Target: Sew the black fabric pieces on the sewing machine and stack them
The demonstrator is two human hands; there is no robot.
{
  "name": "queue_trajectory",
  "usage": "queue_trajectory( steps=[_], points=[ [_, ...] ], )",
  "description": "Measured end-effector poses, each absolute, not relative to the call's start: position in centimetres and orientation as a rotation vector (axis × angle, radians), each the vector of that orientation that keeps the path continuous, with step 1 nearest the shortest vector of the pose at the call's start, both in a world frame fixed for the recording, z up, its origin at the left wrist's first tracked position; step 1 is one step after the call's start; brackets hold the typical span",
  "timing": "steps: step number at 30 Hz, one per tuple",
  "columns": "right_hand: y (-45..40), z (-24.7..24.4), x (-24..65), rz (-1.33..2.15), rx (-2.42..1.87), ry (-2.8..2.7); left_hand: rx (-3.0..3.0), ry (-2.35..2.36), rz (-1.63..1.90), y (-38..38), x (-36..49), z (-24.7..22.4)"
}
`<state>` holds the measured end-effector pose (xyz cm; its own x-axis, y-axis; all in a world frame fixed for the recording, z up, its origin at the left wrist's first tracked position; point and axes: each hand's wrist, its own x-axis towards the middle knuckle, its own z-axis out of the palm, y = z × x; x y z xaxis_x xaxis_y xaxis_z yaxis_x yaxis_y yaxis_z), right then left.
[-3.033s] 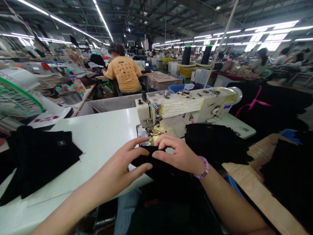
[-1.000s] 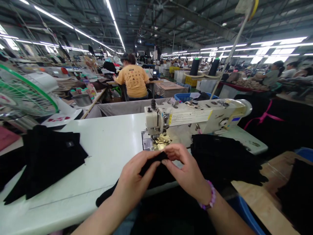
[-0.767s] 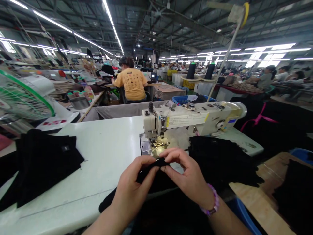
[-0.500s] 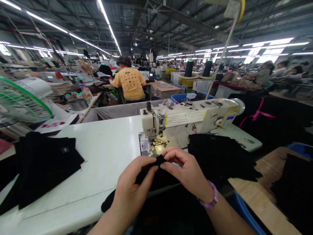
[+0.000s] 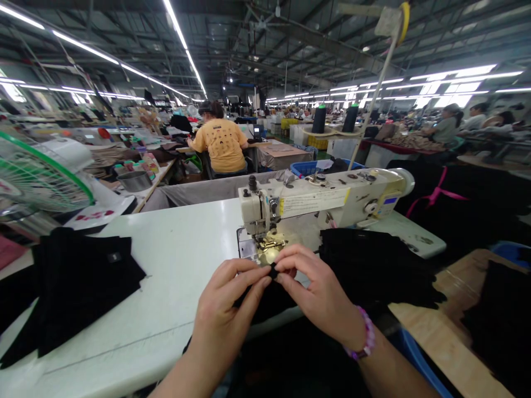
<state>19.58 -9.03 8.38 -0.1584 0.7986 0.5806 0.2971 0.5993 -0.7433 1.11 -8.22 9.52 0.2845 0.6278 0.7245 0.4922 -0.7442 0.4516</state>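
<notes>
Black is seen on the fabric (image 5: 265,304) pinched at the centre, and the same unpatterned black is repeated in the stack (image 5: 369,265) beside the cream sewing machine (image 5: 315,202). A pink-purple beaded bracelet (image 5: 365,334) is worn at one wrist. The worktop (image 5: 174,243) is coloured white. A hot-pink ribbon (image 5: 435,193) is laid across black cloth (image 5: 489,204). A yellow T-shirt (image 5: 224,146) printed with small dark motifs is worn by a co-worker. A green rim is shown on the fan (image 5: 41,177), and blue on the basket (image 5: 302,168).

Bright, even light from white ceiling strip lights (image 5: 186,50) high above the left hand (image 5: 224,301) and right hand (image 5: 319,293); only faint shadows between the fingers (image 5: 294,257); black fabric (image 5: 271,271) in the grip nearly featureless; frame edges bowed by wide-angle distortion.
</notes>
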Motion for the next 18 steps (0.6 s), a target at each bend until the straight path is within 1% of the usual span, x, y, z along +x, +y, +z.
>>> queue_trajectory(
  steps=[3, 9, 18],
  points=[
    [-9.1, 9.1, 19.5, 0.546, -0.895, -1.754, 2.459, 1.031, 1.464, -8.2, 1.0, 10.2],
    [-9.1, 9.7, 19.0, 0.627, -0.876, -1.731, 2.475, 1.073, 1.488, -8.1, 1.2, 11.3],
    [-9.3, 10.0, 19.2, 0.647, -0.933, -1.746, 2.213, 1.113, 1.390, -8.2, 1.2, 11.2]
  ],
)
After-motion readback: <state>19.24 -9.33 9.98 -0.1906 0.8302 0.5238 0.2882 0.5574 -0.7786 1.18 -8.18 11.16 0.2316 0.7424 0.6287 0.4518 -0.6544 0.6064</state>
